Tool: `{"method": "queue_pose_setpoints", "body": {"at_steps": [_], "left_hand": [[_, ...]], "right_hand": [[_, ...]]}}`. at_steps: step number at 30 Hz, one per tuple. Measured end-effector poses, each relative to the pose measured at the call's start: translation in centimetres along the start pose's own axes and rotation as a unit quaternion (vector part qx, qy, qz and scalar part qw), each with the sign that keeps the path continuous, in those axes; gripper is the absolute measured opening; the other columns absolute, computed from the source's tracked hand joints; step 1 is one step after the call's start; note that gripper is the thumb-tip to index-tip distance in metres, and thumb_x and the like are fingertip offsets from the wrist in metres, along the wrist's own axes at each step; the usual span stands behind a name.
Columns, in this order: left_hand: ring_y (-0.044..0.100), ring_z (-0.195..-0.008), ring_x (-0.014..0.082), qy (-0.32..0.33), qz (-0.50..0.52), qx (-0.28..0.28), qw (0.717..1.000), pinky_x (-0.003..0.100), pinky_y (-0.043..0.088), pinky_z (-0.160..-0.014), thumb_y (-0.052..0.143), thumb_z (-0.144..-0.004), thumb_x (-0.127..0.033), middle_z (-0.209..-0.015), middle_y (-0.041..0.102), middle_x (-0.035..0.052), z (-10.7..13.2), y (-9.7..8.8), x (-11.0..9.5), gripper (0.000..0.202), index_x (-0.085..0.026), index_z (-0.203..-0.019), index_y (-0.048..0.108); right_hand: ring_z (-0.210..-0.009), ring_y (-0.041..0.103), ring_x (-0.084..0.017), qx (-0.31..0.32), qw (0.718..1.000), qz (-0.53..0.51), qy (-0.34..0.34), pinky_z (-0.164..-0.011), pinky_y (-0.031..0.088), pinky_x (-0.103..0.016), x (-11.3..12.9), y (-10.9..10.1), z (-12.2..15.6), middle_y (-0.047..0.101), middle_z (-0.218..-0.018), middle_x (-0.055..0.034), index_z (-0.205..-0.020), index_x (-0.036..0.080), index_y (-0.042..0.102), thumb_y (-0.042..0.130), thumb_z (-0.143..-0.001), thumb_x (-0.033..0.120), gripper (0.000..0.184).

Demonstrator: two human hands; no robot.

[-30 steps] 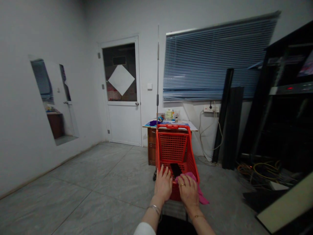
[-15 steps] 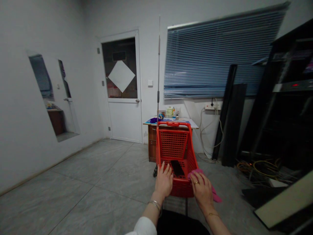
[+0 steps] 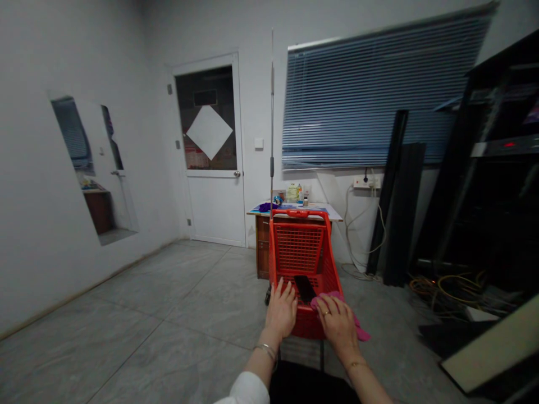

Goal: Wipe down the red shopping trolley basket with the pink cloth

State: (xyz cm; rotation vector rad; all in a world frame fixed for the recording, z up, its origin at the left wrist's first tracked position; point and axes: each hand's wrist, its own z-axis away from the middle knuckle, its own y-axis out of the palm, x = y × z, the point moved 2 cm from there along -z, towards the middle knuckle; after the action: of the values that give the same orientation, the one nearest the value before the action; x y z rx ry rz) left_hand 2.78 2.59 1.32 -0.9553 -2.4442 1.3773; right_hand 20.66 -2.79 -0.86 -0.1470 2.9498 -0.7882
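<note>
In front of me stands a red plastic shopping cart (image 3: 300, 247) with a grid back panel and a handle on its far side. My left hand (image 3: 281, 308) lies on the left of the cart's near rim, its fingers stretched and slightly apart. My right hand (image 3: 339, 322) presses a pink cloth (image 3: 361, 331) against the right part of the same rim, fingers bent over it. Part of the cloth hangs out on the hand's right side. Inside the cart, between my hands, a black phone (image 3: 304, 288) lies flat.
Behind the cart is a desk (image 3: 334, 213) with bottles and a purple cloth (image 3: 268, 207). A thin pole (image 3: 272, 123) rises beside the cart's left. Dark panels (image 3: 404, 213), cables (image 3: 455, 292) and a rack (image 3: 505, 213) stand right. Grey concrete floor (image 3: 189, 314) spreads left.
My right hand has slid left along the cart's near rim with the pink cloth, closer to the phone. My left hand has stayed in place.
</note>
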Motion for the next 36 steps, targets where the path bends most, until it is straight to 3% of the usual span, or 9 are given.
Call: {"method": "queue_pose_setpoints", "body": {"at_steps": [3, 6, 10, 15, 20, 25, 32, 36], "left_hand": [[0.022, -0.145, 0.0284, 0.002, 0.003, -0.008, 1.000, 0.057, 0.027, -0.116, 0.033, -0.099, -0.026, -0.145, 0.050, 0.0050, 0.0, 0.2, -0.2, 0.040, -0.018, -0.131, 0.058], [0.022, -0.145, 0.0294, -0.002, 0.008, -0.014, 1.000, 0.057, 0.026, -0.117, 0.033, -0.100, -0.026, -0.145, 0.050, 0.0042, -0.1, 0.4, -0.5, 0.041, -0.018, -0.130, 0.058], [0.022, -0.145, 0.0306, -0.021, 0.004, -0.014, 1.000, 0.057, 0.025, -0.117, 0.033, -0.099, -0.028, -0.145, 0.050, 0.0054, -0.2, 0.3, -1.0, 0.041, -0.016, -0.129, 0.060], [0.022, -0.145, 0.0285, -0.025, -0.001, -0.003, 1.000, 0.055, 0.023, -0.118, 0.034, -0.099, -0.028, -0.145, 0.050, 0.0041, -0.1, -0.1, -0.8, 0.041, -0.018, -0.130, 0.059], [0.021, -0.145, 0.0282, -0.009, 0.008, 0.004, 1.000, 0.055, 0.023, -0.118, 0.032, -0.100, -0.028, -0.146, 0.049, 0.0032, 0.1, 0.0, -0.2, 0.042, -0.020, -0.133, 0.057], [0.020, -0.145, 0.0285, -0.009, 0.018, 0.003, 1.000, 0.055, 0.023, -0.119, 0.033, -0.100, -0.029, -0.146, 0.049, 0.0018, 0.1, 0.3, -0.2, 0.042, -0.021, -0.133, 0.056], [0.021, -0.145, 0.0293, -0.001, 0.025, 0.003, 1.000, 0.059, 0.023, -0.117, 0.031, -0.101, -0.030, -0.146, 0.048, 0.0025, 0.0, 0.1, -0.4, 0.042, -0.021, -0.134, 0.055], [0.020, -0.146, 0.0291, -0.002, 0.041, -0.005, 0.999, 0.060, 0.022, -0.117, 0.032, -0.100, -0.028, -0.144, 0.052, 0.0015, 0.0, 0.1, -0.3, 0.041, -0.024, -0.129, 0.061]], "right_hand": [[-0.106, 0.052, -0.020, 0.006, 1.000, 0.018, -0.011, -0.096, 0.036, -0.037, -2.4, -1.0, 0.0, 0.067, -0.113, -0.0028, -0.109, 0.027, 0.067, 0.052, -0.089, 0.023, 0.025], [-0.105, 0.052, -0.020, -0.014, 1.000, 0.027, 0.000, -0.096, 0.036, -0.037, -2.7, -1.2, 0.1, 0.068, -0.111, -0.0036, -0.107, 0.026, 0.067, 0.050, -0.090, 0.023, 0.024], [-0.106, 0.052, -0.021, -0.045, 0.998, 0.014, 0.045, -0.099, 0.035, -0.038, 0.3, -0.4, 0.0, 0.068, -0.109, -0.0046, -0.104, 0.023, 0.068, 0.050, -0.091, 0.023, 0.022], [-0.108, 0.052, -0.020, -0.043, 0.998, -0.010, 0.037, -0.102, 0.033, -0.039, 3.5, 0.7, -0.2, 0.068, -0.113, -0.0035, -0.104, 0.024, 0.067, 0.051, -0.090, 0.023, 0.022], [-0.109, 0.053, -0.021, 0.009, 1.000, -0.011, 0.003, -0.101, 0.034, -0.038, 0.8, -0.2, -0.1, 0.067, -0.116, -0.0028, -0.109, 0.026, 0.066, 0.053, -0.088, 0.021, 0.026], [-0.109, 0.053, -0.022, 0.023, 1.000, 0.015, 0.002, -0.100, 0.035, -0.039, -2.5, -1.5, 0.3, 0.067, -0.116, -0.0033, -0.112, 0.027, 0.066, 0.051, -0.089, 0.022, 0.028], [-0.111, 0.052, -0.021, -0.019, 0.999, 0.039, -0.012, -0.100, 0.035, -0.038, -3.5, -0.9, 1.6, 0.067, -0.116, -0.0033, -0.115, 0.028, 0.066, 0.049, -0.091, 0.023, 0.029], [-0.110, 0.052, -0.021, 0.002, 0.999, 0.033, -0.014, -0.098, 0.036, -0.037, -4.3, -1.0, 0.7, 0.067, -0.116, -0.0031, -0.113, 0.027, 0.067, 0.049, -0.091, 0.022, 0.028]]}}
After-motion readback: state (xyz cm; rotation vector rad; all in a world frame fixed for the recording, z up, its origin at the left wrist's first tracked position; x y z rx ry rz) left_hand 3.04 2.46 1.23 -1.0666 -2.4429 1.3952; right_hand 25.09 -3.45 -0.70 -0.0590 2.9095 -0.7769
